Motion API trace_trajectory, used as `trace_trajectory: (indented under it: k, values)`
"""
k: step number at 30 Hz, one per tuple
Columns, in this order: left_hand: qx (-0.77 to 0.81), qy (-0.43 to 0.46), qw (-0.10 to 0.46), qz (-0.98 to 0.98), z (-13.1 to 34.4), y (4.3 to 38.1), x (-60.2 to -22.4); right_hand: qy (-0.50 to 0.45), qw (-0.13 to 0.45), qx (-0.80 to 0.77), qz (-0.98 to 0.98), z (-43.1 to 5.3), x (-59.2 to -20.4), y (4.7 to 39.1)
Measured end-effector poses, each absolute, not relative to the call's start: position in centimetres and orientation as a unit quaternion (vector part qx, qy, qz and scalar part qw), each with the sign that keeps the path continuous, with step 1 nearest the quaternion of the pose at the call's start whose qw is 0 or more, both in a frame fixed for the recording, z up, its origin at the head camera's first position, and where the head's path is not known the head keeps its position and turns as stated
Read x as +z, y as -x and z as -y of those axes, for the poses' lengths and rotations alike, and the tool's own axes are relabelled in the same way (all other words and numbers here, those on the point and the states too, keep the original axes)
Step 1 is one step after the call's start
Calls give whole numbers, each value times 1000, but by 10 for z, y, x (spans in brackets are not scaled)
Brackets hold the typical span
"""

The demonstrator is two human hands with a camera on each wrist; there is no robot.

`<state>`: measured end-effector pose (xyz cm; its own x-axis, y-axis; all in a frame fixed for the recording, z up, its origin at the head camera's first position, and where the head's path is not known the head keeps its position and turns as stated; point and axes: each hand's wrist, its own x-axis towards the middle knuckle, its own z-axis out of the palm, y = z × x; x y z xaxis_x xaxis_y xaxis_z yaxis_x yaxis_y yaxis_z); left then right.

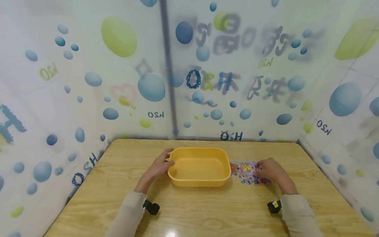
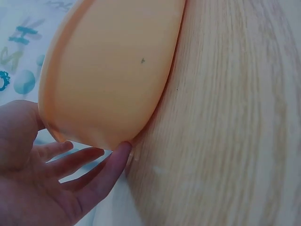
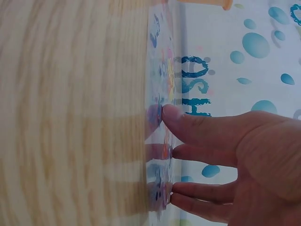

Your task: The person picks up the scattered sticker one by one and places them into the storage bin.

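A yellow plastic basin [image 1: 196,182] stands upright on the wooden table, its inside bare in the head view. My left hand [image 1: 161,163] holds its left end. The thumb hooks over the rim, and the other fingertips meet the outer wall, as the left wrist view shows of the basin [image 2: 113,70]. To the right of the basin lies a flat, shiny packet [image 1: 247,172] with a multicoloured print, partly see-through. My right hand [image 1: 272,171] rests its fingertips on the packet's right part. In the right wrist view, the thumb [image 3: 174,115] and fingers touch the packet [image 3: 162,61] without curling round it.
The wooden table [image 1: 189,210] carries the basin and packet. Walls with a printed covering [image 1: 251,95] of blue and green drops stand along its back and both sides. A small black camera sits on each wrist, the left one [image 1: 152,208] above the table.
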<state>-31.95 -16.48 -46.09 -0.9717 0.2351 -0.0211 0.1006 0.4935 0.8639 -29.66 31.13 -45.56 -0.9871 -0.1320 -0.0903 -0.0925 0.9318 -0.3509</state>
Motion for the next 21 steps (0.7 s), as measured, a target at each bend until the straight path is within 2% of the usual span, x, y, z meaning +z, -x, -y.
trace_trajectory:
  k: [11, 21]
  values:
    - [464, -116, 52, -877, 168, 318, -455, 19, 70, -191, -979, -307, -451, 298]
    - [469, -110, 43, -875, 168, 321, -460, 3, 38, -194, -980, -304, -451, 293]
